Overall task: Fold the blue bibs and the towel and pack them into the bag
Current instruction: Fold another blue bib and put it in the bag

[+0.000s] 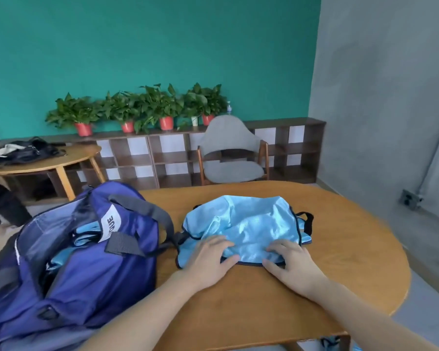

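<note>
A light blue bib point(249, 221) with dark trim lies crumpled on the wooden table point(340, 249) in front of me. My left hand point(208, 259) rests on its near left edge, fingers spread and the thumb against the hem. My right hand point(292, 264) sits on the near right edge, fingers bent onto the fabric. Whether either hand pinches the cloth is unclear. To the left stands an open dark blue bag point(86, 262) with grey straps. More light blue fabric point(84, 236) shows inside it. No towel is visible.
A grey chair point(231, 150) stands behind the table, in front of a low shelf point(142, 158) with potted plants point(137, 110). Another table point(43, 163) with dark bags is at far left. A bit of blue fabric point(330, 342) shows below the table's near edge.
</note>
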A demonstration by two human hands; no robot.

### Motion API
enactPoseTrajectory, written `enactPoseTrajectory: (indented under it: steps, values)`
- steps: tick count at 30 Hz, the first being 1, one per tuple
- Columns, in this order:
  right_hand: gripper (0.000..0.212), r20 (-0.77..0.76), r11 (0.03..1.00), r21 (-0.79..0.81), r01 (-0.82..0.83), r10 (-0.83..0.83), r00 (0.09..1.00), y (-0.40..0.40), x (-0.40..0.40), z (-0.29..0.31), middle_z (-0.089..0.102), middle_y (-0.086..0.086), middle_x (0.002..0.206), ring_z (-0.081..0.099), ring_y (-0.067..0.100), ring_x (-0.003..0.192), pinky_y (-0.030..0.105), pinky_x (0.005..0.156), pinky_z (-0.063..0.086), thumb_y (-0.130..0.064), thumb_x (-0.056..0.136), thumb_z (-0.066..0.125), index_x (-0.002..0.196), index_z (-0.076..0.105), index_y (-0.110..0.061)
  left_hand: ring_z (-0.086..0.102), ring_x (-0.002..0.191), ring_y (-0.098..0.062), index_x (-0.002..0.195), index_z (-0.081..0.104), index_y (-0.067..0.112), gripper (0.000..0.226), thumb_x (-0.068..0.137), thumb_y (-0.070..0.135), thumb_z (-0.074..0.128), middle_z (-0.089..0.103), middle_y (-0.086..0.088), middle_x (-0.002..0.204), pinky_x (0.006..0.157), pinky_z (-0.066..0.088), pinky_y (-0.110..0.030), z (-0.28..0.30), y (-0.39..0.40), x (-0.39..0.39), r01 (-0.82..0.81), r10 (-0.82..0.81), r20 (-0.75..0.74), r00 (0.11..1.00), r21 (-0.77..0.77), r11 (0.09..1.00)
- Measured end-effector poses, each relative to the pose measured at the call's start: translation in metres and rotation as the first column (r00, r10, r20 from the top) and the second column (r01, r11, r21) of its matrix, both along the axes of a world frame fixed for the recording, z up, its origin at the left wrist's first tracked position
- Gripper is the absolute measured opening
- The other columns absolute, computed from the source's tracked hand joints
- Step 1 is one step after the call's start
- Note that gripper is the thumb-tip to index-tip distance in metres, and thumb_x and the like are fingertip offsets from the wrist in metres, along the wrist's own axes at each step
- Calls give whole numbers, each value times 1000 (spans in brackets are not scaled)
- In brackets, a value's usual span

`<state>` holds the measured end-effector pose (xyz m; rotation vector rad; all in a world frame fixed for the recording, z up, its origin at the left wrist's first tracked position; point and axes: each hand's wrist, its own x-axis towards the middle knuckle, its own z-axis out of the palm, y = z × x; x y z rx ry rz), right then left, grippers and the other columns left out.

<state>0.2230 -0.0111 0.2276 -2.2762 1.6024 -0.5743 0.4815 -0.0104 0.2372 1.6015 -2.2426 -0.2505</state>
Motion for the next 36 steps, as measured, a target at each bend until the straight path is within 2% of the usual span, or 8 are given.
enactPoseTrajectory:
  steps: [6, 11, 16, 20, 26, 30, 33, 36]
  values:
    - [67, -90, 998, -27, 58, -60, 994, -20, -20, 5, 40, -22, 150, 30, 4, 142, 31, 118, 18, -79, 88, 41, 143, 48, -41, 40, 138, -1, 144, 50, 41, 79, 79, 86, 51, 46, 21, 149, 114, 39, -32, -12, -21, 4, -87, 95, -159, 983, 56, 995]
    - [45, 24, 989, -87, 123, -121, 992, -30, -28, -3, 54, -23, 136, 38, 4, 134, 26, 107, 20, -61, 91, 58, 129, 64, -37, 57, 117, 0, 121, 71, 33, 44, 88, 62, 66, 66, 17, 125, 101, 50, -35, -9, -38, -7, -94, 97, -246, 964, 22, 995]
    - [15, 156, 978, -177, 108, -81, 985, -32, -31, -8, 66, -22, 90, 58, 3, 95, 39, 94, 44, -44, 94, 65, 84, 69, -34, 63, 97, 11, 99, 78, 28, 13, 92, 38, 73, 73, 24, 95, 87, 51, -19, -2, -38, -15, -140, 146, -503, 852, 50, 989]
    - [34, 421, 969, -131, 209, -136, 897, -30, -37, -4, 55, -9, 63, 49, 8, 62, 19, 61, 40, -41, 94, 66, 74, 63, -14, 62, 103, 11, 98, 78, 33, 8, 90, 30, 76, 72, 28, 97, 85, 44, -8, -3, -30, -13, -166, 121, -558, 821, -30, 986]
    - [20, 266, 847, -330, 417, -340, 902, -34, -49, 0, 56, -5, 102, 53, 18, 95, 34, 85, 39, -26, 90, 74, 105, 61, -19, 61, 96, 0, 98, 79, 24, 18, 85, 11, 79, 66, 21, 100, 87, 45, -12, -7, -7, -17, -101, -56, -448, 892, -319, 942]
    - [19, 255, 905, -394, 160, -60, 965, -18, -28, 3, 50, -13, 92, 51, 1, 79, 28, 71, 45, -16, 89, 74, 105, 62, -19, 63, 89, -5, 97, 79, 25, 15, 87, 13, 79, 67, 17, 92, 82, 50, -19, -17, 10, -2, -31, -68, -377, 924, -251, 968]
    - [22, 106, 946, -262, -190, 223, 969, -11, -9, -8, 58, -14, 108, 56, 2, 101, 25, 90, 49, -36, 94, 68, 113, 70, -25, 60, 104, -2, 103, 78, 30, 15, 88, 29, 78, 68, 21, 100, 96, 48, -25, -17, 6, 5, -38, -25, -311, 950, -195, 980]
    - [37, 28, 957, -228, -178, 189, 981, -19, -3, -13, 60, -12, 119, 53, 12, 112, 33, 101, 43, -50, 94, 59, 120, 72, -28, 54, 112, 2, 112, 74, 35, 26, 88, 45, 74, 67, 22, 111, 103, 44, -28, -18, -1, 3, -52, 25, -263, 964, -97, 994]
